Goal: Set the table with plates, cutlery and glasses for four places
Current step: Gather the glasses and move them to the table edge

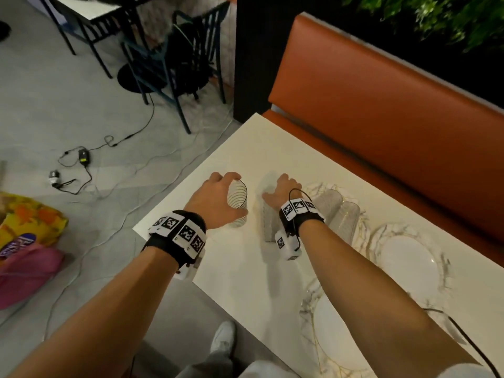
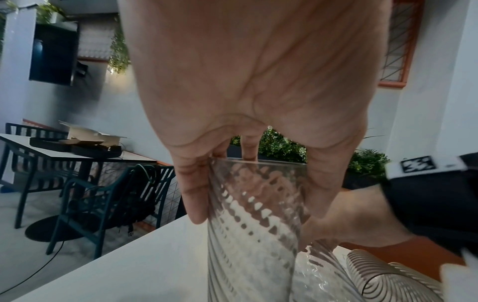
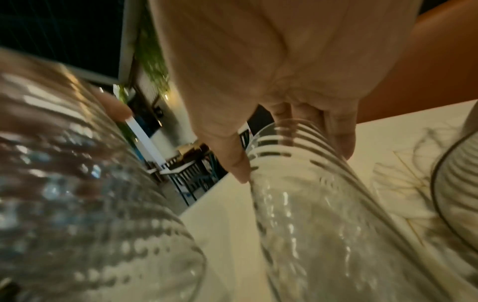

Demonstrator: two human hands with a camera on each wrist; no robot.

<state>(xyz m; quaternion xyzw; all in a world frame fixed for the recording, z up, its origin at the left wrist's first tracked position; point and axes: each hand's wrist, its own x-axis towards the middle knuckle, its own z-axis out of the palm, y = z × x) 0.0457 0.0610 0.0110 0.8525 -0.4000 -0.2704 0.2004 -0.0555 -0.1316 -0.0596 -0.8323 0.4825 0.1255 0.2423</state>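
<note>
My left hand (image 1: pixel 237 194) grips a clear ribbed glass (image 1: pixel 236 205) by its rim near the white table's (image 1: pixel 245 268) left corner. In the left wrist view the left hand (image 2: pixel 256 190) has fingers and thumb curled round this glass (image 2: pixel 248 255). My right hand (image 1: pixel 282 190) grips a second ribbed glass (image 1: pixel 268 225) just to the right; the right wrist view shows the right hand (image 3: pixel 289 155) round its top (image 3: pixel 323 224). Whether either glass touches the table I cannot tell. Two more glasses (image 1: pixel 331 204) stand on a marbled plate (image 1: pixel 324 186).
Two more marbled plates (image 1: pixel 406 257) (image 1: pixel 335 331) lie on the table's right side. An orange bench (image 1: pixel 381 91) runs along the far edge. Left of the table are dark chairs (image 1: pixel 169 55), cables (image 1: pixel 84 159) on the floor and colourful bags (image 1: pixel 27 241).
</note>
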